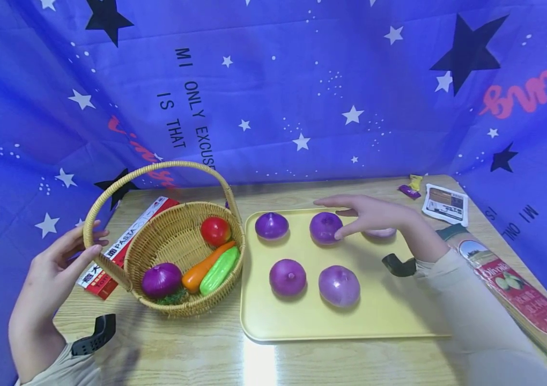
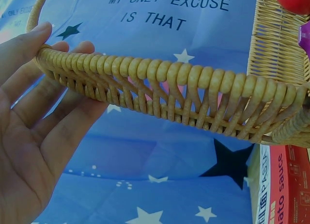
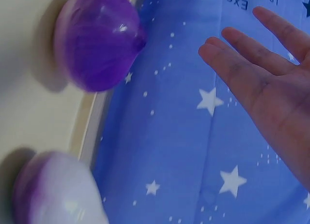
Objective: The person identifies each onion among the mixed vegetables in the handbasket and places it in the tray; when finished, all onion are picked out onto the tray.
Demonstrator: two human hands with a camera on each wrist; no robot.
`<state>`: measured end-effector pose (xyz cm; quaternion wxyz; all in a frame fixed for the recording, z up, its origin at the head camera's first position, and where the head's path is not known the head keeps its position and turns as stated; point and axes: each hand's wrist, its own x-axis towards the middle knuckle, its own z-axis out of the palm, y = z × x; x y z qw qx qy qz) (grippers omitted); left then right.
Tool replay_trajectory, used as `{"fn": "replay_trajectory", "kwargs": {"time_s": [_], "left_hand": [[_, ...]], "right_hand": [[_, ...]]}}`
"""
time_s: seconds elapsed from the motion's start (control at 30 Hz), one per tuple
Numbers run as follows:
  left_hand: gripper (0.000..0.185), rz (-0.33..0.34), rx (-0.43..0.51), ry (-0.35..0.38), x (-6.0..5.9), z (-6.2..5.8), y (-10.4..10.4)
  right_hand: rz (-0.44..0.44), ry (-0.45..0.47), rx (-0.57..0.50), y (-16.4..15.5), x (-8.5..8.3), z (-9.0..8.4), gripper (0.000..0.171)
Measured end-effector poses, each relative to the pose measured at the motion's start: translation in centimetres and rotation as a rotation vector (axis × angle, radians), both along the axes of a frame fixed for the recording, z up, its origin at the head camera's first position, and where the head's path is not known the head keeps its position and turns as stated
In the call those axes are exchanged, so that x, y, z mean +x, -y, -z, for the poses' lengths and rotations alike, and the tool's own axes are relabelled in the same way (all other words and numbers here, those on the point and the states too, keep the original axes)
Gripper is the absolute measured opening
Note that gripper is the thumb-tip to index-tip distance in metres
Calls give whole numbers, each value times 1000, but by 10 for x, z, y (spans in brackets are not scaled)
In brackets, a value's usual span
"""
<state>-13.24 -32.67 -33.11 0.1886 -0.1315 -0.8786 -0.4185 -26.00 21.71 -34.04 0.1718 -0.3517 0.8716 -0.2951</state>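
Observation:
My left hand (image 1: 42,284) grips the arched handle (image 2: 160,71) of a wicker basket (image 1: 169,236), thumb on one side and fingers on the other. In the basket lie a purple onion (image 1: 162,280), a red tomato (image 1: 215,231), an orange carrot (image 1: 201,272) and a green cucumber (image 1: 220,271). Over the back of a yellow tray (image 1: 273,321), my right hand (image 1: 375,214) holds nothing, its fingers extended above a purple onion (image 1: 323,230). Other onions on the tray include a dark one (image 1: 271,227) at back left and a paler one (image 1: 339,288) in front. The right hand partly hides another onion (image 1: 382,233).
A red pasta box (image 1: 104,279) lies behind and left of the basket. Along the table's right side are a long olive-labelled packet (image 1: 519,295), a white packet (image 1: 445,205) and small wrapped sweets (image 1: 410,191). A blue starry cloth (image 1: 273,96) hangs behind the table.

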Motion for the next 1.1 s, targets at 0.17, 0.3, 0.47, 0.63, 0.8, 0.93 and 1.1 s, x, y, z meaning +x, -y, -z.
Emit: {"fn": "replay_trajectory", "kwargs": {"time_s": [0.17,0.3,0.47,0.63,0.8,0.93,1.1], "left_hand": [[43,-4,-4,-2,0,0,0],[43,1,0,-6,1,0,1],[42,-3,-8,-9,1,-1,1],[42,-6,-12,-7,1,-1,0],[43,-4,-15,-13,1,-2,0],[42,-5,-21,-12,1,-2,0],[42,-9,-26,-10,0,-2,0]], "right_hand": [[-37,20,7,21,-10,-3,75],[-86,72,-33,38,-18,-6,77],[-150,121,-96,57,-24,-9,78],[-176,123,-91,72,-27,-11,79],[-210,94,-62,89,-31,-16,79],[-248,62,-36,103,-33,-20,77],[-279,63,-43,121,-37,-21,75]]}}
